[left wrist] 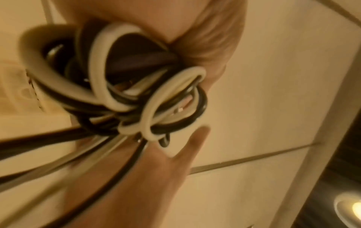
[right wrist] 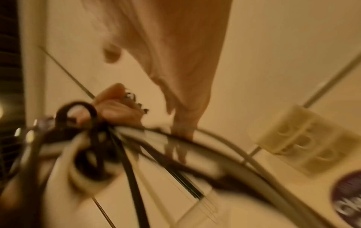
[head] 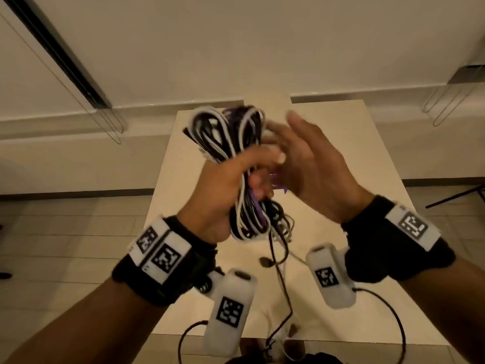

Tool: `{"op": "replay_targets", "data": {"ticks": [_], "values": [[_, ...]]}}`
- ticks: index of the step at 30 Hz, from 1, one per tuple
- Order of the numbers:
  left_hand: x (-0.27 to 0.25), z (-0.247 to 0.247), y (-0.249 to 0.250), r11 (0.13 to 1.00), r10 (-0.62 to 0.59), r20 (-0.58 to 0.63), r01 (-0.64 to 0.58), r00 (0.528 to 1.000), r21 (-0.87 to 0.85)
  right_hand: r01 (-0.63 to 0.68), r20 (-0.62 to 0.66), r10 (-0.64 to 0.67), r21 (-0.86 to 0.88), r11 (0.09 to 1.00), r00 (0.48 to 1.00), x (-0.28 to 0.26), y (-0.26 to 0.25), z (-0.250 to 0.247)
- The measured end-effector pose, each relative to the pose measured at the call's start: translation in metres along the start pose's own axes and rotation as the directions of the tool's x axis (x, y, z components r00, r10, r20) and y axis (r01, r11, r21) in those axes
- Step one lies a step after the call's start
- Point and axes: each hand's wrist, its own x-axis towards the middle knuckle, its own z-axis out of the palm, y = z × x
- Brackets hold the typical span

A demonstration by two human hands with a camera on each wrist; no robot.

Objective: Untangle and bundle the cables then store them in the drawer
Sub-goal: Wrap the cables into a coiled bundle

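Note:
A thick bundle of black, white and purple cables (head: 225,132) is held upright above the cream table (head: 362,143). My left hand (head: 225,185) grips the bundle round its middle, fingers curled about it. Loops stick out above the fist, and loose ends (head: 278,248) hang below it. In the left wrist view the looped cables (left wrist: 136,95) fill the centre. My right hand (head: 309,158) is at the bundle's right side, fingers straight, fingertips (right wrist: 181,131) touching a cable. A small purple piece (head: 282,189) shows between the hands. No drawer is in view.
The table's near edge (head: 236,337) lies below my wrists, with tiled floor (head: 65,232) on both sides. Thin wire legs (head: 112,127) stand at the left wall and others (head: 446,109) at the right. A wall socket (right wrist: 300,138) appears in the blurred right wrist view.

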Motion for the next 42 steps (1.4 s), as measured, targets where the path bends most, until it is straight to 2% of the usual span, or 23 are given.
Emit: {"op": "replay_targets", "data": {"ticks": [1, 2, 3, 6, 10, 13, 18, 21, 24, 26, 27, 29, 30, 31, 32, 34, 36, 37, 39, 42], "values": [[0.003, -0.001, 0.007, 0.998, 0.004, 0.011, -0.003, 1.000, -0.059, -0.045, 0.102, 0.038, 0.069, 0.997, 0.994, -0.014, 0.008, 0.003], [0.004, -0.002, 0.012, 0.995, 0.004, 0.020, -0.002, 1.000, -0.095, -0.082, 0.190, 0.068, 0.064, 0.995, 0.979, -0.019, 0.019, 0.006], [0.005, -0.004, 0.016, 0.994, 0.006, 0.020, -0.004, 1.000, -0.112, -0.096, 0.251, 0.096, -0.014, 0.995, 0.963, -0.026, 0.030, 0.007], [0.006, -0.014, 0.023, 0.985, 0.029, 0.009, -0.028, 1.000, -0.169, -0.094, 0.174, 0.133, -0.219, 0.971, 0.976, -0.037, 0.047, 0.012], [0.003, -0.028, 0.029, 0.965, 0.093, -0.013, -0.094, 0.996, -0.247, -0.150, 0.083, 0.174, -0.238, 0.960, 0.981, -0.054, 0.053, 0.006], [0.000, -0.034, 0.031, 0.950, 0.122, -0.017, -0.122, 0.992, -0.287, -0.097, 0.119, 0.140, -0.309, 0.946, 0.983, -0.062, 0.057, 0.000], [-0.004, -0.044, 0.027, 0.941, 0.129, -0.055, -0.139, 0.990, -0.308, -0.157, 0.107, 0.200, -0.321, 0.934, 0.974, -0.073, 0.050, -0.009], [-0.007, -0.046, 0.023, 0.941, 0.146, -0.043, -0.152, 0.988, -0.301, -0.111, 0.122, 0.196, -0.496, 0.861, 0.973, -0.074, 0.037, -0.015], [-0.010, -0.049, 0.026, 0.936, 0.194, 0.031, -0.175, 0.981, -0.307, -0.057, 0.169, 0.214, -0.642, 0.765, 0.962, -0.072, 0.029, -0.017], [-0.012, -0.052, 0.028, 0.946, 0.193, 0.118, -0.153, 0.974, -0.287, -0.042, 0.159, 0.240, -0.747, 0.663, 0.958, -0.072, 0.028, -0.019], [-0.014, -0.054, 0.029, 0.961, 0.151, 0.156, -0.108, 0.976, -0.254, 0.004, 0.155, 0.235, -0.842, 0.539, 0.960, -0.074, 0.028, -0.021], [-0.015, -0.060, 0.027, 0.989, -0.005, 0.195, 0.034, 0.981, -0.145, 0.166, 0.189, 0.210, -0.978, 0.124, 0.959, -0.077, 0.024, -0.026], [-0.015, -0.063, 0.023, 0.989, -0.102, 0.199, 0.121, 0.975, -0.086, 0.242, 0.229, 0.173, -0.969, -0.058, 0.958, -0.077, 0.019, -0.027], [-0.014, -0.064, 0.018, 0.981, -0.184, 0.205, 0.194, 0.961, -0.029, 0.290, 0.263, 0.164, -0.940, -0.178, 0.951, -0.076, 0.014, -0.029], [-0.015, -0.063, 0.014, 0.966, -0.258, 0.216, 0.256, 0.942, 0.038, 0.328, 0.284, 0.196, -0.912, -0.246, 0.939, -0.074, 0.008, -0.029], [-0.017, -0.055, 0.005, 0.920, -0.368, 0.244, 0.313, 0.897, 0.236, 0.425, 0.369, 0.217, -0.834, -0.351, 0.904, -0.065, -0.001, -0.024], [-0.022, -0.039, -0.005, 0.879, -0.413, 0.281, 0.297, 0.866, 0.373, 0.529, 0.485, 0.214, -0.748, -0.401, 0.848, -0.054, -0.006, -0.015], [-0.024, -0.033, -0.010, 0.870, -0.404, 0.270, 0.275, 0.874, 0.410, 0.541, 0.504, 0.204, -0.736, -0.407, 0.839, -0.050, -0.009, -0.013], [-0.026, -0.025, -0.017, 0.863, -0.330, 0.193, 0.212, 0.924, 0.458, 0.511, 0.479, 0.185, -0.762, -0.398, 0.858, -0.044, -0.016, -0.007], [-0.029, -0.023, -0.025, 0.849, -0.225, 0.120, 0.134, 0.967, 0.511, 0.417, 0.271, 0.359, -0.797, -0.436, 0.893, -0.041, -0.016, 0.002]]}}
